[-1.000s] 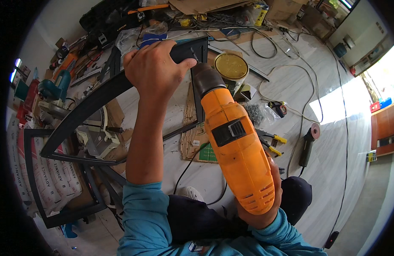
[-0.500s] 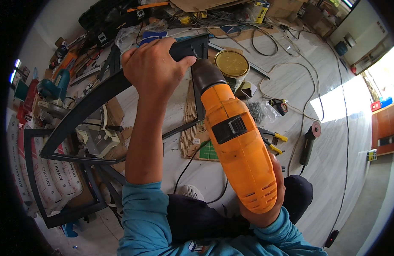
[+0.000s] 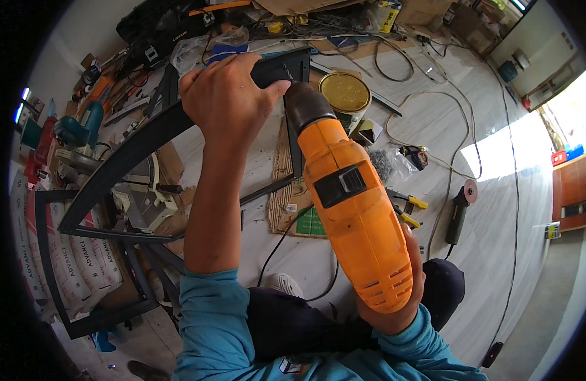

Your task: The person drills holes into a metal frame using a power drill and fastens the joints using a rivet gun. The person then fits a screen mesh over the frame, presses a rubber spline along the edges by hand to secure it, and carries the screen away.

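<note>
My left hand (image 3: 226, 95) grips the upper bar of a black metal frame (image 3: 134, 143) close to its far right corner, fingers over the far side and thumb on the near face. In my right hand (image 3: 394, 317) is an orange power drill (image 3: 359, 209), held by its handle beneath the body; most of those fingers are hidden. The drill's dark chuck (image 3: 307, 105) points up and left, and its thin bit (image 3: 287, 71) meets the frame's face beside my left thumb. Whether the tip has entered the metal I cannot tell.
A round can with a gold lid (image 3: 345, 93) stands just right of the chuck. Pliers (image 3: 410, 202), a tape measure (image 3: 414, 155) and an angle grinder (image 3: 461, 213) lie to the right among loose cables. At left are another black frame (image 3: 52, 267), a miter saw (image 3: 83, 136) and stacked bags (image 3: 90, 267).
The drill has shifted very slightly up and left, its chuck nearer the frame. My left hand keeps its hold. A dark shoe shape has appeared at the lower left.
</note>
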Demonstrator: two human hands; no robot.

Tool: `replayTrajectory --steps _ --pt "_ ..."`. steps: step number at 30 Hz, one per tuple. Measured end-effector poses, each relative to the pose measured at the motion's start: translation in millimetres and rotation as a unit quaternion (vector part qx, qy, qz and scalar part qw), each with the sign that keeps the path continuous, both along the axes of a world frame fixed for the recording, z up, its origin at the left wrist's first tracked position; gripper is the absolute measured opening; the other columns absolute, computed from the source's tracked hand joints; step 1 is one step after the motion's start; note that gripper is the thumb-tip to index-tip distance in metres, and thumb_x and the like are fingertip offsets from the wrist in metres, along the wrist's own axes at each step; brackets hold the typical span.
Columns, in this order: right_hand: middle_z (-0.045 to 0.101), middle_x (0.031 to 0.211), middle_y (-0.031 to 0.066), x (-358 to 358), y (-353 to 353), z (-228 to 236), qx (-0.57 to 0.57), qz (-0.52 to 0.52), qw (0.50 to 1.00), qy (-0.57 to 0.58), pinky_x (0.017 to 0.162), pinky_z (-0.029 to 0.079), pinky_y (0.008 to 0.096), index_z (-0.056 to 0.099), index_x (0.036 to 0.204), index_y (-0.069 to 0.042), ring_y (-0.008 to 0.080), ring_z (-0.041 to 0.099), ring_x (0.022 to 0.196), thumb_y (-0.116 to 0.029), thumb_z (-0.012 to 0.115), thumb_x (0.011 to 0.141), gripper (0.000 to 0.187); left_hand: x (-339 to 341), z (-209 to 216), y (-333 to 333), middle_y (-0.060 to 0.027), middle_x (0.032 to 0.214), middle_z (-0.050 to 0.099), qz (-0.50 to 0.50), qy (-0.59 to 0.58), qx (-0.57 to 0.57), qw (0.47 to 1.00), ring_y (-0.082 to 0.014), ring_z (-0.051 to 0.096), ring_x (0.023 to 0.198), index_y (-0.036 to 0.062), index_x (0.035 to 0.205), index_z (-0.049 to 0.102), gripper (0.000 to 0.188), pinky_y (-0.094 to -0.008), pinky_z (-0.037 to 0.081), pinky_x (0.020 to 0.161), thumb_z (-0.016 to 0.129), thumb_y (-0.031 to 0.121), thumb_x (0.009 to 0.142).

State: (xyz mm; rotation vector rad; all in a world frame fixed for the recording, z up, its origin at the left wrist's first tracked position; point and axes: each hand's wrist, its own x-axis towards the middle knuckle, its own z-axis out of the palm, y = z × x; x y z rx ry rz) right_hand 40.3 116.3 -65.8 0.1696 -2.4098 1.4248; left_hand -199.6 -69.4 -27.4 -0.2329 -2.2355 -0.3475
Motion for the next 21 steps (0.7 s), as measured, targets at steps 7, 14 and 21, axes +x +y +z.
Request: replayTrajectory --steps 7,14,21 --pt "0.063 0.113 0.0191 7 -7 21 0.048 -0.066 0.996 0.04 0.087 0.052 0.0388 0.031 0.138 0.0 0.0283 0.066 0.099 -0.018 0.075 0.078 0.076 -13 2 -3 -0.009 0.078 0.07 0.034 -0.059 0.002 0.998 -0.0225 0.066 0.073 0.0115 0.095 0.071 0.046 -0.0354 0.038 0.081 0.081 0.04 0.059" --pt "0.06 0.123 0.0067 35 15 6 -0.023 -0.123 0.983 -0.136 0.106 0.035 0.0386 0.052 0.127 -0.008 0.0273 0.052 0.118 -0.026 0.056 0.087 0.044 0 15 2 -0.0084 0.079 0.07 0.044 -0.057 -0.01 0.997 -0.0237 0.066 0.075 0.0138 0.099 0.07 0.05 -0.0349 0.038 0.081 0.081 0.043 0.06" --pt "0.061 0.113 0.0106 -13 104 49 0.146 -0.017 0.989 -0.034 0.079 0.051 0.0266 0.048 0.127 0.001 0.0169 0.062 0.093 -0.003 0.061 0.084 0.045 -20 37 1 -0.0192 0.095 0.066 -0.135 -0.252 -0.043 0.957 -0.0346 0.063 0.091 0.0048 0.106 0.064 0.037 -0.0387 0.048 0.084 0.073 0.017 0.073"
